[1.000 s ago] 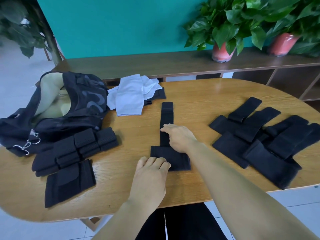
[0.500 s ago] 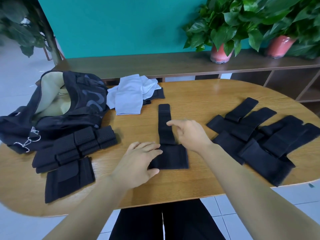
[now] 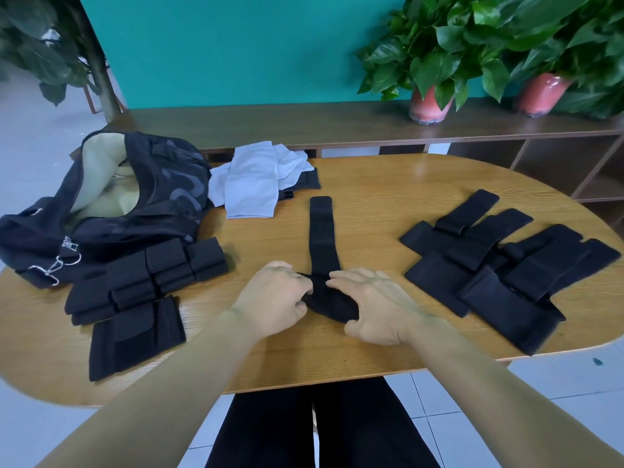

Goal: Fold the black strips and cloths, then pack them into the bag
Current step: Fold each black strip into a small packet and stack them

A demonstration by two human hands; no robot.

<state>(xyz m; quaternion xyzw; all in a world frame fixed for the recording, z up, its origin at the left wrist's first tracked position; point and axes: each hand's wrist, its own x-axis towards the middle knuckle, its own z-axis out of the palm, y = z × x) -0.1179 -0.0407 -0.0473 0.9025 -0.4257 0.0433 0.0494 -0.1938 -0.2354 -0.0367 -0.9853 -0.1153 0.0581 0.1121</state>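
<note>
A long black strip (image 3: 322, 234) lies lengthwise at the middle of the wooden table (image 3: 371, 184). Its wide near end is bunched up between my hands. My left hand (image 3: 273, 300) grips that end from the left, and my right hand (image 3: 374, 307) holds it from the right with the fingers spread over it. A pile of unfolded black strips (image 3: 499, 268) lies to the right. Folded black strips (image 3: 145, 282) and a flat folded black cloth (image 3: 135, 336) lie to the left. The open black bag (image 3: 111, 201) with a pale lining sits at the far left.
White cloths (image 3: 256, 180) lie over a black piece at the table's back, beside the bag. A low wooden shelf (image 3: 337, 126) behind the table carries two potted plants (image 3: 435, 55). The table's near edge is just below my wrists.
Both hands have closed in on the strip's wide near end. That end lay flat before and is now lifted and bunched between them. The narrow part has stayed in place.
</note>
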